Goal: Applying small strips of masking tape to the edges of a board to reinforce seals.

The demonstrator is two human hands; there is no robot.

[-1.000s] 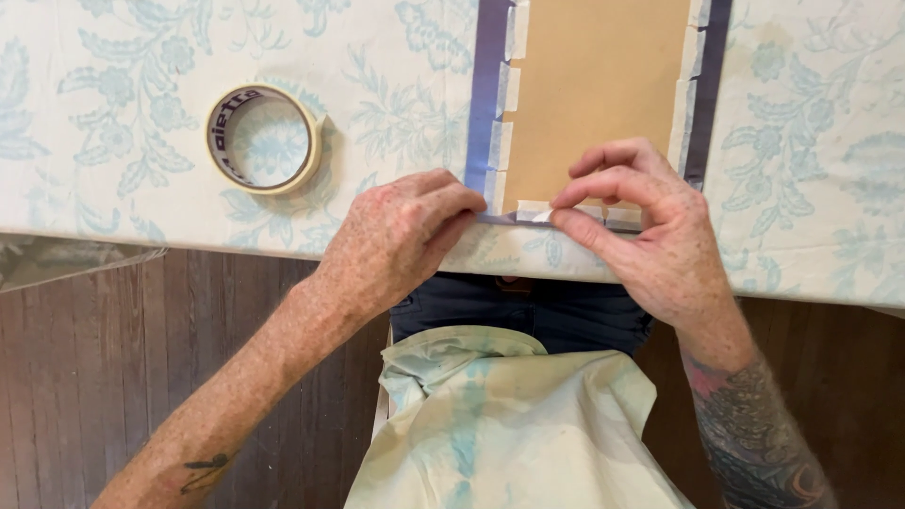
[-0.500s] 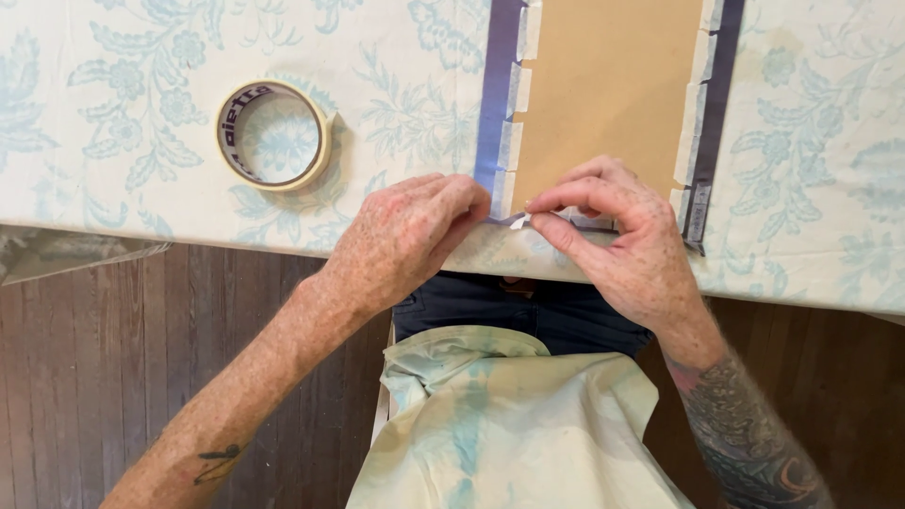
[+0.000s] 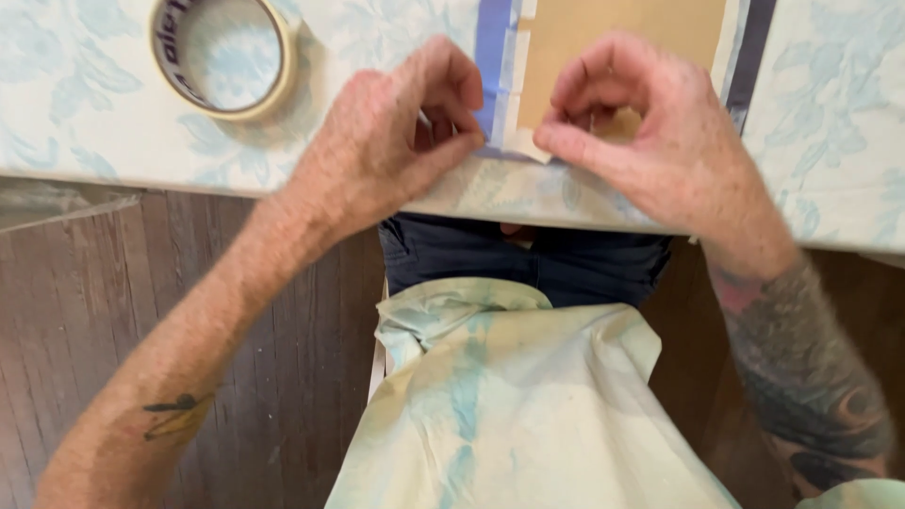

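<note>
No packages, labels, signs, screens.

bare tattooed forearms, dark jeans, pale stained apron.

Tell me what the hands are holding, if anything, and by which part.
Both hands, left hand and right hand, pinch a small strip of pale tape at the near left corner of the brown board. The exact grip is partly hidden by fingers.

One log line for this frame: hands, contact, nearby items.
left hand: pinching tape strip | right hand: pressing strip on brown board | tape roll: left
</note>
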